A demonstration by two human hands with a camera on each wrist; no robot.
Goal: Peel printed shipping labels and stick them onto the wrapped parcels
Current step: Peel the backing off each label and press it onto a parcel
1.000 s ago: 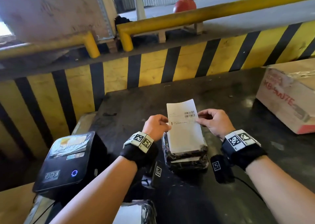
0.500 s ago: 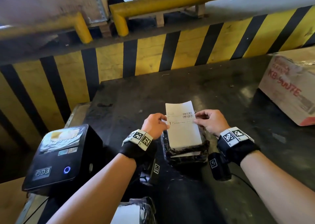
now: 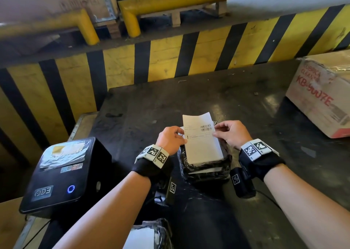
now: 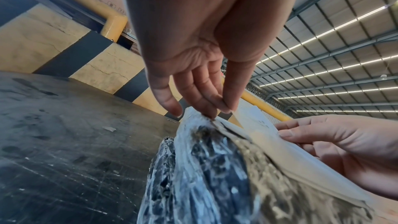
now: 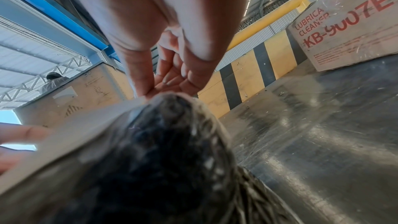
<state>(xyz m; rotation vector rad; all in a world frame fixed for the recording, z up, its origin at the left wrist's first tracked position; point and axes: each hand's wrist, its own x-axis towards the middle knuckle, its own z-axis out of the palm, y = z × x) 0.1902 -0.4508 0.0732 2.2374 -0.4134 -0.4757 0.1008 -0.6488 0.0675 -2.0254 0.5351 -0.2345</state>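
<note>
So I'm lining the label [image 3: 200, 138] up over the wrapped parcel [image 3: 205, 168], mid-bench.
Left hand [image 3: 170, 140] and right hand [image 3: 232, 134] each pinch a side edge, keeping it square before it sticks.

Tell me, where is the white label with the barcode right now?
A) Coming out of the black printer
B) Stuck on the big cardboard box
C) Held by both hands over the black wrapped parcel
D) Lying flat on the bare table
C: the left hand and right hand pinch the label by its side edges above the parcel.
</note>
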